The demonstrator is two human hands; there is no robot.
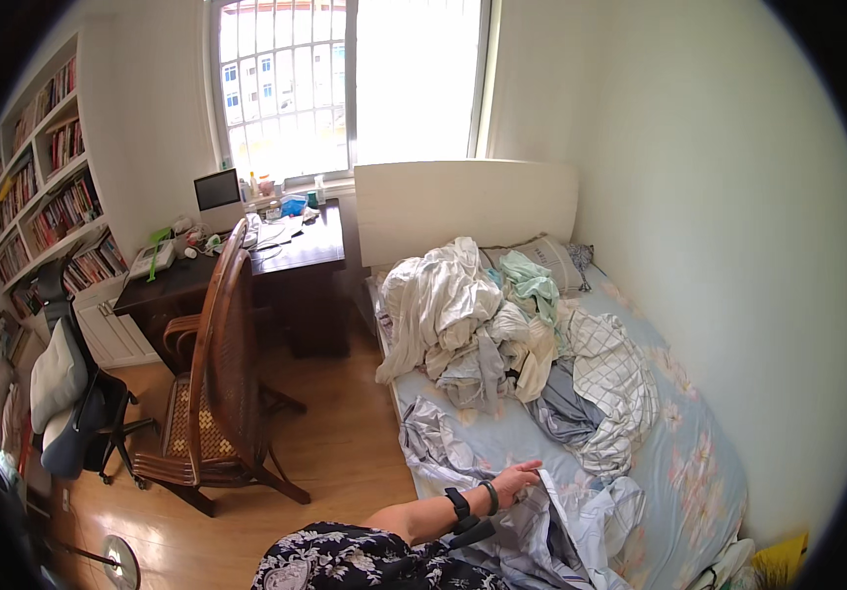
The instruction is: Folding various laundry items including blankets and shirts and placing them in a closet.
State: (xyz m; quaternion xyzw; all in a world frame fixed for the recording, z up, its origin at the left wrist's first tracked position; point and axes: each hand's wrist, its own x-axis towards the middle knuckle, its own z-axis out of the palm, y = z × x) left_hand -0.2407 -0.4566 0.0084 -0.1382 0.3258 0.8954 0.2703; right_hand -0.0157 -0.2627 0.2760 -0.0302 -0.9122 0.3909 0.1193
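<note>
My left hand (pixel 516 483), with a black watch and a dark bracelet on its wrist, is low in the view. Its fingers pinch the raised hem of a pale grey-white striped cloth (pixel 527 527). That cloth lies in loose folds on the near part of the bed, with another crumpled part stretching up along the bed's left edge. My right hand is out of view. Farther up the bed is a heap of cream-white fabric (pixel 442 295) with a mint-green cloth (pixel 530 276) on it. A white checked cloth (pixel 612 376) with a grey side lies right of the heap.
A floral light-blue sheet (pixel 696 472) covers the bed, and a grey pillow (pixel 541 258) rests by the white headboard (pixel 468 206). On the left stand a rattan armchair (pixel 209 398), a dark desk (pixel 298 254), a black office chair (pixel 91 398) and bookshelves (pixel 62 173). A wall bounds the right side.
</note>
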